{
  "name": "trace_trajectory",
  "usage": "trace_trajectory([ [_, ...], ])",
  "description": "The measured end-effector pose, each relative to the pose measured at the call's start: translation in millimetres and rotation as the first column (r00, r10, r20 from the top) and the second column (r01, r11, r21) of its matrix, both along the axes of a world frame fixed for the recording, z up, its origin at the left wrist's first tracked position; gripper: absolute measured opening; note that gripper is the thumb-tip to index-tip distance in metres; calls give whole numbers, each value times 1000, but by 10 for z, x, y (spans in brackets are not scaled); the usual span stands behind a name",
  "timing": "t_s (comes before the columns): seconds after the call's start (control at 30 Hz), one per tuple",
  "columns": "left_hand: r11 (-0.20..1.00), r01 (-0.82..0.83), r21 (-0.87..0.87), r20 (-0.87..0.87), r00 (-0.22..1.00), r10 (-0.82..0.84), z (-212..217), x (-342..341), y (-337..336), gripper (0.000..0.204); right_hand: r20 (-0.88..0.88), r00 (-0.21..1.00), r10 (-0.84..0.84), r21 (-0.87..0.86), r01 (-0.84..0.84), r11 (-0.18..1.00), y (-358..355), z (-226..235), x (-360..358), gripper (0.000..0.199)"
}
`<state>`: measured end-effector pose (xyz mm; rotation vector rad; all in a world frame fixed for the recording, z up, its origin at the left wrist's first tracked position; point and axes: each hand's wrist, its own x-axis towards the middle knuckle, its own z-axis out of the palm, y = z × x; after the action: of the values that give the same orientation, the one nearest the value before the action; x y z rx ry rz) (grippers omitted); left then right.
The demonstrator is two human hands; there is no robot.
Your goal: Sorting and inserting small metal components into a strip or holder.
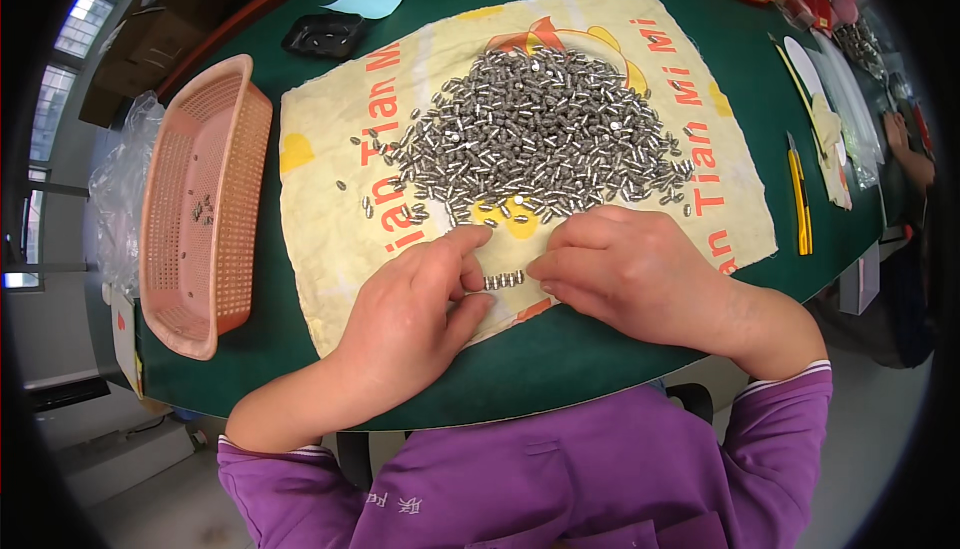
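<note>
Left hand (420,284) and right hand (628,267), fingers curled narrow, set at opposite ends of one short row of metal pieces (504,280) on the near part of the cloth (335,274); whether they press it, cannot tell. Pieces: probably light, stiff, slippery, apt to roll, hardly fragile; best held by squeezing the row's two ends. Long axis of row: left to right, right end slightly farther, each piece pointing roughly near to far.

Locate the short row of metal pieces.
In the head view, near centre, the row lies on the cream cloth near its lower edge, between the left hand and right hand, below the large metal pile.
</note>
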<state>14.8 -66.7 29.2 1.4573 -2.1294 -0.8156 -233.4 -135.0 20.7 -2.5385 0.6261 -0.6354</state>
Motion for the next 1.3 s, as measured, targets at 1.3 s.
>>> trace_trajectory([
  [1.3,995,31,-96,-96,995,-40,-109,-34,10,71,-57,992,109,-58,-112,992,-21,84,7,18],
])
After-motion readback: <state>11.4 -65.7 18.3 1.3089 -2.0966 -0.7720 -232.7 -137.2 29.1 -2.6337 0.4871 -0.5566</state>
